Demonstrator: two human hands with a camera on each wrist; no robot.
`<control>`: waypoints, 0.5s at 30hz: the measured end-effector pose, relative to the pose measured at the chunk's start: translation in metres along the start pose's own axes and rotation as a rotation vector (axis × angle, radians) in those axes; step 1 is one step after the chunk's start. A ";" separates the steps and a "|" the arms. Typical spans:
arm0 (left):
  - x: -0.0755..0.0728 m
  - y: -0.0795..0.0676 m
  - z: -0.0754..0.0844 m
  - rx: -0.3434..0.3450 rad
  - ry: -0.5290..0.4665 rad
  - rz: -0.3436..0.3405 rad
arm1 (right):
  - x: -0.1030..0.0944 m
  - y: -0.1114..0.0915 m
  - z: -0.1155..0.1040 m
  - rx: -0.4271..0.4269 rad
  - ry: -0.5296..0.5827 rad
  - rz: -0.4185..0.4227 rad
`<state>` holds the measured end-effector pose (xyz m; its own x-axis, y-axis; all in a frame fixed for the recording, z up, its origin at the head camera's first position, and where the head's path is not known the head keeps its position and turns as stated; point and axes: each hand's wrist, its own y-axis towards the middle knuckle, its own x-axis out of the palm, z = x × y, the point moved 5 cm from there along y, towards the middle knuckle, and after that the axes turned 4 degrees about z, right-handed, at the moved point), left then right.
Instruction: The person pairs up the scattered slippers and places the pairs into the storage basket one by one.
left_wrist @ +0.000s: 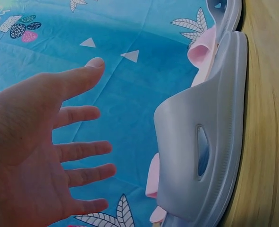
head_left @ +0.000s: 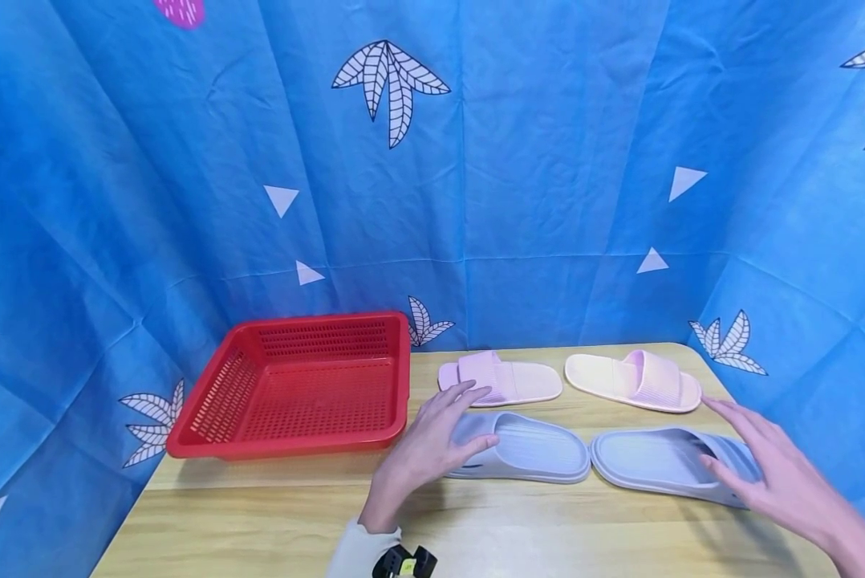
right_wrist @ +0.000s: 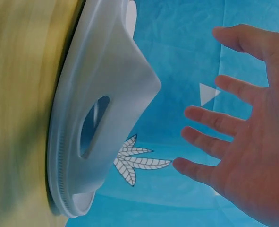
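Two grey-blue slippers lie heel to heel on the wooden table, the left slipper [head_left: 541,445] and the right slipper [head_left: 649,457]. Over the toe end of the left one hovers my left hand [head_left: 436,433], fingers spread; the left wrist view shows a gap between hand [left_wrist: 40,156] and slipper [left_wrist: 186,146]. My right hand [head_left: 772,470] is above the toe end of the other slipper, fingers apart and holding nothing. In the right wrist view that slipper [right_wrist: 106,80] stays clear of the fingers. Behind them lie a pink slipper [head_left: 529,381] and a pink-and-cream slipper [head_left: 599,375].
A red plastic basket [head_left: 288,445] with perforated walls stands on the left of the table [head_left: 259,514]. Blue patterned cloth [head_left: 519,201] hangs behind and at both sides. Around the left wrist is a black strap device [head_left: 404,562].
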<state>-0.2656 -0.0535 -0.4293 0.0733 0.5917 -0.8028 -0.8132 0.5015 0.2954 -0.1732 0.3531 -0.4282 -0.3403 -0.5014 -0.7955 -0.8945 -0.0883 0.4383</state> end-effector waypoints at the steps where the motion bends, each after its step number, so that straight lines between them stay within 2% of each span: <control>1: 0.000 0.000 0.000 0.003 0.002 -0.001 | 0.001 -0.001 0.000 0.003 0.001 -0.001; 15: 0.003 0.000 0.001 0.033 0.033 -0.032 | 0.005 -0.009 0.004 0.002 0.016 0.008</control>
<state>-0.2651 -0.0513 -0.4314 0.0792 0.5538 -0.8289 -0.7911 0.5409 0.2858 -0.1681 0.3550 -0.4379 -0.3427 -0.5155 -0.7854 -0.8923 -0.0828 0.4437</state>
